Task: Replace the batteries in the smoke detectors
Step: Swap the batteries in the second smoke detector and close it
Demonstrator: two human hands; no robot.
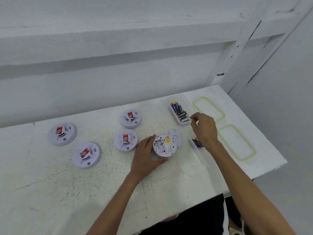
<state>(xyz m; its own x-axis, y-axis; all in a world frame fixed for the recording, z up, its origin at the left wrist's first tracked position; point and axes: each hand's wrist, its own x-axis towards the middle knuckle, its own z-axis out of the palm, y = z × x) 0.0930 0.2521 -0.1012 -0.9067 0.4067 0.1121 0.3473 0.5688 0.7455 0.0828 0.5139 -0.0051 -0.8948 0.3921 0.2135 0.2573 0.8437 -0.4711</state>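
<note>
An upturned white smoke detector lies on the table with its battery bay showing empty. My left hand grips it, fingers on its left side and thumb round its near edge. Its loose back cover lies just behind it. A clear tray of batteries stands at the back right. My right hand hovers at the tray's near end, fingertips pinched on what looks like a small battery tip. A second clear tray with a few batteries sits under my right wrist, partly hidden.
Several more smoke detectors lie face up with red tags: two on the left and two in the middle. Two green-rimmed lids lie near the right table edge. A wall runs behind.
</note>
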